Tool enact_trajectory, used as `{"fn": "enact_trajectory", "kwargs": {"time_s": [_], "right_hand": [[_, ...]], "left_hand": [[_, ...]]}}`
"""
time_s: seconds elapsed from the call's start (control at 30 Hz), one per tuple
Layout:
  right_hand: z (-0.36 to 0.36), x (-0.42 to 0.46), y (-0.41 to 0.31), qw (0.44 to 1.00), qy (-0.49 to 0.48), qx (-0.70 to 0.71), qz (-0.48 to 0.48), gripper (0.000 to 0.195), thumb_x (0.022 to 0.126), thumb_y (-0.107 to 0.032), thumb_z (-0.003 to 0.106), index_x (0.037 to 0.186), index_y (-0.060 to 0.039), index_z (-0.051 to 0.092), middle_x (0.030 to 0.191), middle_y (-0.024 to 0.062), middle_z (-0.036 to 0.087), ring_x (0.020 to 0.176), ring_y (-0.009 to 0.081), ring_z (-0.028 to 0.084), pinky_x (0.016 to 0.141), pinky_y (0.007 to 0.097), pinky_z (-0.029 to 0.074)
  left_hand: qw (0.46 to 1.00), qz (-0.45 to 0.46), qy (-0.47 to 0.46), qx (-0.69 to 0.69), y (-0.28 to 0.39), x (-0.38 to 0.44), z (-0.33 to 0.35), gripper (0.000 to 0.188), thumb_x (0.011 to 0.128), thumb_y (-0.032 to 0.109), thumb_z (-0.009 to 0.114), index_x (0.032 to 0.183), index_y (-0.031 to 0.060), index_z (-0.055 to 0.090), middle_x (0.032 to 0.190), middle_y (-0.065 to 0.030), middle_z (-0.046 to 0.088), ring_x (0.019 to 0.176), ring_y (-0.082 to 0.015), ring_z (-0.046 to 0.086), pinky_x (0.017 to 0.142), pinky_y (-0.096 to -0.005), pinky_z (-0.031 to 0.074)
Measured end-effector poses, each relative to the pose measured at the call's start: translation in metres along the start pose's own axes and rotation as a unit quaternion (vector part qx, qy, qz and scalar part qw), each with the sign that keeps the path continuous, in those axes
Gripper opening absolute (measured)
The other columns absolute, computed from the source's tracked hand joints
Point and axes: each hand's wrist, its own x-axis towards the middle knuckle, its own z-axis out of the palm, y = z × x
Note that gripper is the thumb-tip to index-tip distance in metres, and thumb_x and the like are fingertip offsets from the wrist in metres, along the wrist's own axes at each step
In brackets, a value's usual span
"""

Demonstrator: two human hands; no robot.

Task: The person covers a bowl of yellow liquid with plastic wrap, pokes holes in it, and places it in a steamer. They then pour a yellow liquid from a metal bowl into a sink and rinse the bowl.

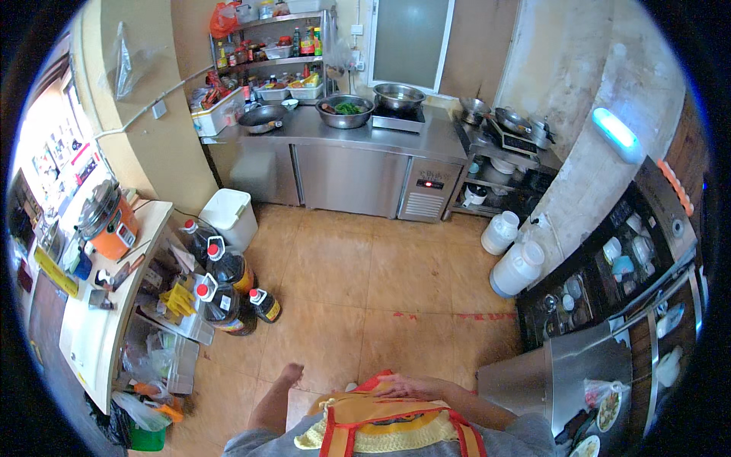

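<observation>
My left hand (pixel 293 373) hangs at my side above the tiled floor, its fingers curled; whether it holds anything is too small to tell. My right hand (pixel 400 386) lies against the front of my orange apron with red trim (pixel 388 408), fingers spread over the cloth; a grip on it cannot be made out. Ahead stands a stainless steel counter (pixel 348 135) with a frying pan (pixel 261 118), a steel bowl of green vegetables (pixel 345 111) and a steel basin (pixel 398 97) on an induction cooker (pixel 398 122).
Large dark bottles (pixel 227 305) and a white bin (pixel 231 214) stand on the floor at left, beside a table (pixel 85 343) bearing an orange electric cooker (pixel 114 228). White canisters (pixel 517 268) and a black cabinet (pixel 594 251) are at right. A steel-sided unit (pixel 514 383) is near my right arm.
</observation>
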Motion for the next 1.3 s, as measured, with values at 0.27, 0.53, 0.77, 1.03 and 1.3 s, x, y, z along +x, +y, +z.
{"fn": "enact_trajectory", "kwargs": {"time_s": [0.27, 0.53, 0.77, 1.03, 1.3], "right_hand": [[-0.182, 0.013, -0.068, 0.967, 0.205, 0.077, 0.130, 0.047, 0.088, -0.036, 0.038, 0.127, -0.0097, 0.034, 0.122, 0.0100, 0.043, 0.113, 0.0187, 0.041, 0.094, 0.0324, 0.032], [-0.333, 0.123, -0.195, 0.964, 0.107, -0.226, -0.095, 0.048, 0.088, -0.041, 0.035, 0.120, -0.0060, 0.043, 0.121, 0.0077, 0.045, 0.110, 0.0179, 0.043, 0.090, 0.0296, 0.035], [-0.414, 0.189, -0.368, 0.979, 0.110, -0.168, 0.035, 0.045, 0.089, -0.041, 0.036, 0.115, -0.0063, 0.045, 0.099, 0.0086, 0.057, 0.088, 0.0138, 0.054, 0.075, 0.0262, 0.044], [-0.577, 0.199, -0.579, 0.922, 0.323, -0.149, -0.152, 0.039, 0.088, -0.040, 0.039, 0.104, -0.0065, 0.052, 0.085, 0.0077, 0.060, 0.074, 0.0116, 0.057, 0.063, 0.0255, 0.047], [-0.724, 0.128, -0.765, 0.738, 0.578, -0.183, -0.297, 0.045, 0.085, -0.044, 0.043, 0.098, -0.0025, 0.056, 0.080, 0.0084, 0.061, 0.070, 0.0126, 0.057, 0.064, 0.0253, 0.046]], "left_hand": [[0.986, 0.143, -0.008, 0.091, 0.185, 0.119, 0.009, 0.027, 0.079, 0.031, 0.053, 0.084, 0.0046, 0.058, 0.067, -0.0078, 0.057, 0.057, -0.0167, 0.054, 0.051, -0.0323, 0.045], [0.990, -0.110, -0.029, 0.081, 0.197, 0.197, -0.031, 0.026, 0.080, 0.030, 0.051, 0.088, 0.0057, 0.056, 0.071, -0.0076, 0.057, 0.059, -0.0177, 0.055, 0.051, -0.0331, 0.046], [0.978, -0.147, -0.004, -0.147, 0.260, 0.247, -0.038, 0.025, 0.081, 0.030, 0.050, 0.092, 0.0069, 0.054, 0.075, -0.0077, 0.057, 0.062, -0.0183, 0.055, 0.052, -0.0330, 0.047], [0.948, 0.256, 0.062, -0.176, 0.603, 0.388, -0.021, 0.026, 0.085, 0.025, 0.050, 0.078, 0.0010, 0.054, 0.069, -0.0021, 0.053, 0.065, -0.0088, 0.049, 0.055, -0.0233, 0.042], [0.902, 0.417, -0.063, -0.092, 0.991, 0.384, 0.024, 0.043, 0.089, 0.037, 0.039, 0.098, -0.0019, 0.055, 0.083, -0.0077, 0.059, 0.074, -0.0133, 0.055, 0.065, -0.0239, 0.044]]}}
